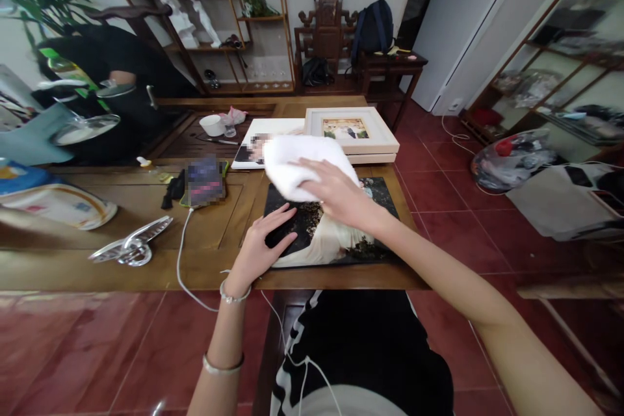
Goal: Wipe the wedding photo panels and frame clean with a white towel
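Left of centre: white cable (180, 253) over table (141, 273) edge — bracelet (234, 292) could snag it. Centre: left hand (263, 240), fingers spread, over left edge of photo panel (334, 240); light hold might let panel slide. Above panel: white cloth (302, 153) clamped in right hand (336, 188) — trapped grit could scratch.

No legible text, labels, brands, numbers or signs.

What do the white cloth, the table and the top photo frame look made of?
White cloth: soft fabric, perhaps terry or fleece; fuzzy, matte surface.
Table: brown wood, likely varnished; panel lines, slight sheen.
Top photo frame: possibly pale wood; light, matte border, though painted board is possible.
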### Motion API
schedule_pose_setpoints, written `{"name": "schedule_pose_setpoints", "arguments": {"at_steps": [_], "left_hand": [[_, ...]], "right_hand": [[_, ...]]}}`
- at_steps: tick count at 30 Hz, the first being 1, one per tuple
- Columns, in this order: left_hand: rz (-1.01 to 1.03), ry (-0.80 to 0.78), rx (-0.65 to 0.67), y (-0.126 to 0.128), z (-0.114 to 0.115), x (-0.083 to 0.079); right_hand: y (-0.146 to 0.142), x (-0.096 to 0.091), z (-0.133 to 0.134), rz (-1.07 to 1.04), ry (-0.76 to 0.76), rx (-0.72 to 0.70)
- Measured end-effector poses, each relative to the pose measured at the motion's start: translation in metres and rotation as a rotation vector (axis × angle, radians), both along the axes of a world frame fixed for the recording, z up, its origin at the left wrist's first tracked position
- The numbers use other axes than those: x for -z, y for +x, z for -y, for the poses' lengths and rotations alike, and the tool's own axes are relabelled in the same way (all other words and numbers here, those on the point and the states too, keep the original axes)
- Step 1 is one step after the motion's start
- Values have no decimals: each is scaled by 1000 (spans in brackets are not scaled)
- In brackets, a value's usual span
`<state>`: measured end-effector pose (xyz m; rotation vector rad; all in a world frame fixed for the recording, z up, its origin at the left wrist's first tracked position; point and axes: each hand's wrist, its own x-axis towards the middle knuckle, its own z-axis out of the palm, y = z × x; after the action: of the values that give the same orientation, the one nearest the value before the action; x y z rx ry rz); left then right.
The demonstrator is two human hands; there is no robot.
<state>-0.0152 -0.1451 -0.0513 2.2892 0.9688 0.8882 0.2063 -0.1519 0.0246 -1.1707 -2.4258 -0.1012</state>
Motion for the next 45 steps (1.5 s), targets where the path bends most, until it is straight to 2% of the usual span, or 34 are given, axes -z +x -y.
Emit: {"name": "schedule_pose_setpoints", "arguments": {"at_steps": [4, 7, 11, 17, 20, 24, 26, 31, 35, 38, 45], "left_hand": [[7, 9, -12, 0, -1, 3], [6, 13, -16, -1, -1, 5], [3, 12, -14, -1, 0, 4], [4, -18, -2, -1, 2, -1], [3, -19, -3, -1, 2, -1], [21, -6, 9, 0, 1, 0], [27, -4, 11, -1, 0, 1], [17, -11, -2, -1, 0, 2], [6, -11, -4, -1, 0, 1], [3, -13, -1, -1, 0, 1], [6, -14, -1, -1, 1, 1]], "right_hand": [[-25, 16, -22, 181, -75, -152], [-20, 24, -25, 168, -136, -157], [8, 26, -13, 165, -165, -81], [63, 28, 19, 175, -236, 103], [86, 29, 35, 161, -155, 174], [104, 32, 51, 151, 58, 268], [104, 35, 54, 187, 74, 288], [87, 42, 52, 274, -101, 301], [75, 41, 59, 274, -178, 316], [67, 36, 80, 264, -218, 284], [42, 21, 161, 208, -390, 175]]}}
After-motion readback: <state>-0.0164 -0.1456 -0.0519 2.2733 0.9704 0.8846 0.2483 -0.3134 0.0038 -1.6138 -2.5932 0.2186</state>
